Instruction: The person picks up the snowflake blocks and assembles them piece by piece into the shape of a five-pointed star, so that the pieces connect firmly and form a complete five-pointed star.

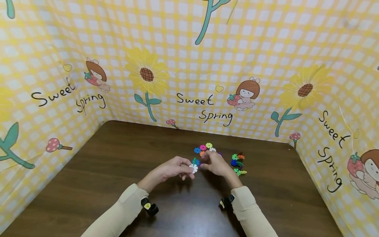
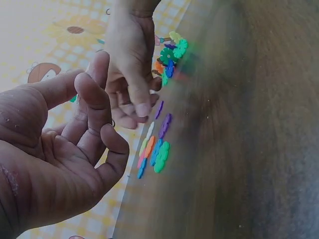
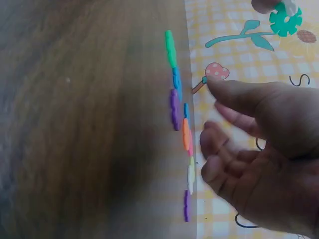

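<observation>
My left hand (image 1: 173, 169) pinches a white snowflake disc (image 1: 193, 169) between thumb and fingers, above the table. A green snowflake disc (image 3: 285, 24) is joined to it, edge-on in the head view and face-on in the right wrist view. Just right of them, my right hand (image 1: 216, 163) hovers over loose snowflake discs, its fingers loosely bent with nothing between them in the right wrist view. Those flat discs include a blue one (image 1: 197, 150), a pink one (image 1: 202, 147), a yellow one (image 1: 209, 145) and an orange one (image 3: 186, 134). The right hand partly covers the group in the head view.
Several joined snowflake discs (image 1: 234, 163) in green, blue and orange stand to the right of my right hand. Nearer me is a green disc (image 1: 237, 171) with a yellow one. The brown table (image 1: 118, 158) ends at a checked cloth wall (image 1: 165, 108) behind and on both sides.
</observation>
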`<state>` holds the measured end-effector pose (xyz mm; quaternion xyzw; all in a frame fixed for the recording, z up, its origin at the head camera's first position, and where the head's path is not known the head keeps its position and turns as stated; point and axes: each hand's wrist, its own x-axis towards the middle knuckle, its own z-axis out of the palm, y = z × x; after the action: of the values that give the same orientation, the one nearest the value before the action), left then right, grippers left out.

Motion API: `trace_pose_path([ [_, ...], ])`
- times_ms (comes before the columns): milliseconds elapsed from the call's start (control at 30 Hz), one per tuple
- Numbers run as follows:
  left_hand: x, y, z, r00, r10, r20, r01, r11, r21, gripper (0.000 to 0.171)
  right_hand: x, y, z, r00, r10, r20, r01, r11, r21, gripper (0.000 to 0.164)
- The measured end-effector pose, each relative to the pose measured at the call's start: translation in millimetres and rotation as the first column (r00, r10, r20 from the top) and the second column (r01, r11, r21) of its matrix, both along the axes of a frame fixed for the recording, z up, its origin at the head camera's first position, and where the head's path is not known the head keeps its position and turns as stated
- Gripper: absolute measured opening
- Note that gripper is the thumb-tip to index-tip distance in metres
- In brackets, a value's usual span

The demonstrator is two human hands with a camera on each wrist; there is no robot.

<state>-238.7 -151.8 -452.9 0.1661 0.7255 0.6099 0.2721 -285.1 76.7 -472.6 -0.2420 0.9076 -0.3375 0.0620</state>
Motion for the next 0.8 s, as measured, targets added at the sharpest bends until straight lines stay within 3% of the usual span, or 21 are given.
trace_pose_path([
  [300,1.5,2.2,-1.0,0.999,-0.050,0.012,0.051,0.999,-0.020,0.017,2.0,-1.8,-7.9,0.990,-0.126,0.059,0.115,0.979,0.167,0.029],
  [800,0.4,2.0,1.6,0.999,-0.039,0.013,0.040,0.998,-0.041,0.018,8.8,-6.6,-6.0,0.987,-0.135,0.082,0.124,0.984,0.126,0.023],
])
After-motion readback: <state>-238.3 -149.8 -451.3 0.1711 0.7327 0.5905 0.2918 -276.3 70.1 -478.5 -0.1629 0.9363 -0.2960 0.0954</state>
